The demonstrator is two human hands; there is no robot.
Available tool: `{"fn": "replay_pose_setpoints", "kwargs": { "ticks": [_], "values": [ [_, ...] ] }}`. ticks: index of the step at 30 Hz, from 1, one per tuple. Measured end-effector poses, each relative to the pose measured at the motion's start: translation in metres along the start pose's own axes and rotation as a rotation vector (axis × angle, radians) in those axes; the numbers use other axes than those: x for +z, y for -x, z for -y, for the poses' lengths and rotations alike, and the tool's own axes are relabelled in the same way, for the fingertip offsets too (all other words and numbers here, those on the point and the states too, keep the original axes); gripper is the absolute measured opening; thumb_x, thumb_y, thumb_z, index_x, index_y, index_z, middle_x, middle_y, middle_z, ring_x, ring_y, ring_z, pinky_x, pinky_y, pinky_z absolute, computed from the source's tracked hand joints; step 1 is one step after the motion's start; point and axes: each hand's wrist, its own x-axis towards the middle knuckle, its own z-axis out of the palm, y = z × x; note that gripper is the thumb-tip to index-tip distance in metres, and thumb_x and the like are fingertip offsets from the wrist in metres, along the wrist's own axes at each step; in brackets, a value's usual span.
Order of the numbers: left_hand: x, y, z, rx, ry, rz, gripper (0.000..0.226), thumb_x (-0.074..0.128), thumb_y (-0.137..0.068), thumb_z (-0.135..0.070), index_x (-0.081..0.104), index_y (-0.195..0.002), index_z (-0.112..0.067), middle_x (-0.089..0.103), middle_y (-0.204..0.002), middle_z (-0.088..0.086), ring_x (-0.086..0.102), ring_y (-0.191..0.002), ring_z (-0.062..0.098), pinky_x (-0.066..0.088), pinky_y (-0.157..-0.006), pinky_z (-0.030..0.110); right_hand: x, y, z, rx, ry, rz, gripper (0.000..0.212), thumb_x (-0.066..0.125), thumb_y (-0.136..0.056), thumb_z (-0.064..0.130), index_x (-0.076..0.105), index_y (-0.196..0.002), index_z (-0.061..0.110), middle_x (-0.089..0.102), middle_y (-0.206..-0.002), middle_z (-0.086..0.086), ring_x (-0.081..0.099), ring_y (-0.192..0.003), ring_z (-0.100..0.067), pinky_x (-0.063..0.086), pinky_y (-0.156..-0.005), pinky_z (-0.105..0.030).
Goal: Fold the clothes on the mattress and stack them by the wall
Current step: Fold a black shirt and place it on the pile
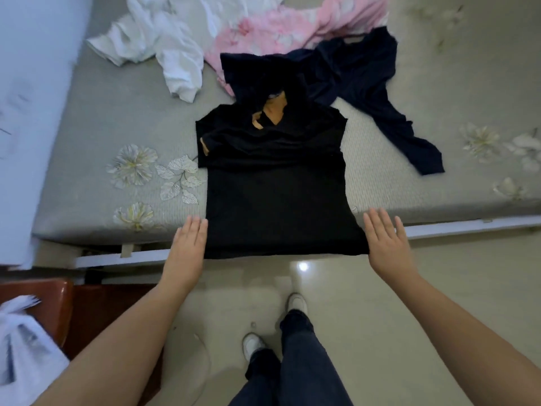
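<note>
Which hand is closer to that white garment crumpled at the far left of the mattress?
Left. The left hand lies flat at the black top's left hem, on the white garment's side. The right hand is at the opposite hem, farther away.

A single wide-angle head camera is looking forward and steeply down from standing height, taking in the person's feet on the floor (336, 288) at the near edge and the mattress (117, 118) stretching far, with the wall (29, 83) bending along the left side through lens distortion.
</note>
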Motion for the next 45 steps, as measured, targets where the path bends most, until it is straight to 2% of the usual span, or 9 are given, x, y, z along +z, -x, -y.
{"fn": "replay_pose_setpoints", "kwargs": {
  "ticks": [3, 7, 14, 24, 27, 30, 34, 41, 45],
  "values": [
    [-0.024, -0.025, 0.009, -0.031, 0.000, -0.047, 0.068, 0.029, -0.090, 0.009, -0.011, -0.143, -0.001, -0.012, -0.153, 0.016, -0.009, -0.142, 0.027, -0.005, -0.114, 0.031, -0.011, -0.035, -0.001, 0.090, -0.037, 0.146, 0.061, 0.039, -0.091, -0.001, 0.011, -0.145, 0.000, 0.008, -0.154, -0.017, 0.004, -0.142, -0.034, 0.001, -0.114, -0.047],
    [-0.057, -0.084, 0.023, -0.043, -0.025, -0.118, 0.066, 0.030, -0.091, 0.006, -0.010, -0.144, -0.002, -0.010, -0.154, 0.015, -0.008, -0.142, 0.027, -0.004, -0.114, 0.032, -0.027, -0.111, -0.007, 0.155, -0.001, 0.157, 0.059, 0.028, -0.095, 0.011, -0.001, -0.147, 0.008, -0.005, -0.156, -0.008, -0.008, -0.143, -0.026, -0.003, -0.115, -0.045],
    [-0.110, -0.241, 0.041, -0.061, -0.072, -0.129, 0.056, 0.027, -0.098, -0.007, -0.003, -0.145, -0.004, -0.001, -0.154, 0.014, -0.001, -0.143, 0.026, 0.004, -0.115, 0.034, -0.031, -0.274, -0.020, 0.154, 0.038, 0.193, 0.051, 0.028, -0.098, 0.018, 0.011, -0.146, 0.010, 0.006, -0.156, -0.008, -0.004, -0.143, -0.026, -0.001, -0.113, -0.050],
    [-0.123, -0.443, 0.038, 0.041, -0.088, -0.029, 0.048, 0.029, -0.095, -0.005, 0.019, -0.143, -0.005, 0.023, -0.150, 0.015, 0.015, -0.140, 0.025, 0.008, -0.112, 0.041, 0.024, -0.456, -0.054, 0.191, 0.007, 0.646, 0.037, 0.039, -0.093, 0.019, 0.046, -0.128, 0.008, 0.025, -0.149, -0.004, 0.000, -0.143, -0.025, -0.004, -0.111, -0.055],
    [-0.111, -0.485, 0.036, -0.122, -0.010, -0.197, 0.050, 0.042, -0.085, 0.001, 0.034, -0.134, -0.001, 0.044, -0.129, 0.018, 0.032, -0.126, 0.028, 0.007, -0.111, 0.046, 0.047, -0.490, -0.055, 0.339, -0.156, 0.469, 0.039, 0.044, -0.091, 0.019, 0.046, -0.127, 0.006, 0.035, -0.143, -0.009, 0.013, -0.140, -0.026, 0.005, -0.112, -0.053],
    [-0.086, -0.486, 0.028, -0.288, 0.177, -0.285, 0.055, 0.043, -0.081, 0.004, 0.035, -0.135, 0.000, 0.041, -0.136, 0.017, 0.028, -0.133, 0.029, 0.003, -0.112, 0.050, 0.068, -0.491, -0.043, 0.537, -0.347, 0.207, 0.049, 0.046, -0.092, 0.019, 0.034, -0.135, -0.002, 0.032, -0.144, -0.019, 0.024, -0.135, -0.033, 0.019, -0.109, -0.053],
    [-0.048, -0.448, 0.007, 0.058, 0.158, -0.387, 0.046, 0.044, -0.076, 0.000, 0.053, -0.120, 0.008, 0.049, -0.131, 0.026, 0.042, -0.125, 0.043, 0.021, -0.103, 0.062, 0.091, -0.462, -0.022, 0.441, -0.417, 0.096, 0.050, 0.043, -0.093, 0.013, 0.030, -0.139, -0.001, 0.023, -0.149, -0.021, 0.018, -0.139, -0.034, 0.017, -0.110, -0.050],
    [-0.008, -0.367, -0.007, 0.097, 0.194, -0.203, 0.055, 0.038, -0.082, -0.024, 0.050, -0.122, 0.011, 0.047, -0.128, 0.034, 0.042, -0.119, 0.050, 0.022, -0.096, 0.060, 0.098, -0.338, 0.009, 0.301, -0.469, 0.187, 0.050, 0.055, -0.090, 0.016, 0.041, -0.134, -0.003, 0.029, -0.144, -0.029, 0.024, -0.135, -0.045, 0.020, -0.107, -0.058],
    [0.013, -0.319, 0.002, -0.066, 0.285, -0.047, 0.062, 0.033, -0.085, -0.032, 0.044, -0.125, 0.015, 0.038, -0.132, 0.039, 0.034, -0.124, 0.055, 0.022, -0.099, 0.063, 0.103, -0.286, 0.016, 0.496, -0.644, 0.287, 0.055, 0.055, -0.090, 0.017, 0.034, -0.138, -0.002, 0.033, -0.142, -0.028, 0.033, -0.131, -0.039, 0.031, -0.107, -0.047]
  ]
}}
